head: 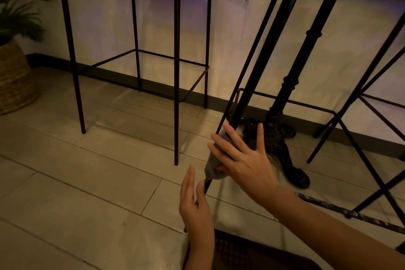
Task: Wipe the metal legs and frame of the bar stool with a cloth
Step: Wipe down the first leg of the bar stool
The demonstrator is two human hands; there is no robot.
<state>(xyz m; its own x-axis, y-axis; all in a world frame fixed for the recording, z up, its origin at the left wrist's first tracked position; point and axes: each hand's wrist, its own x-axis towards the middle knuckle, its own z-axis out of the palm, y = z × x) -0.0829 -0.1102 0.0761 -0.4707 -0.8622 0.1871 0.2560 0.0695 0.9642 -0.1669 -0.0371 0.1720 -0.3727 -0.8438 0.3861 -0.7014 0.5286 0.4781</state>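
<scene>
A slanted black metal leg (252,76) of the near bar stool runs from the upper right down to the tiled floor in front of me. A grey cloth (210,167) is wrapped around the lower part of that leg. My right hand (241,160) presses the cloth against the leg with fingers and thumb spread straight. Just below it, my left hand (194,201) is held edge-on beside the leg with straight fingers, its thumb close to the metal. A thin footrest bar (295,103) of the stool's frame runs behind.
A second black bar stool (176,72) stands to the left on the tiled floor. An ornate cast table base (281,149) sits right behind my right hand. Crossed legs of another stool (370,120) are at the right. A plant in a wicker basket (15,81) is far left.
</scene>
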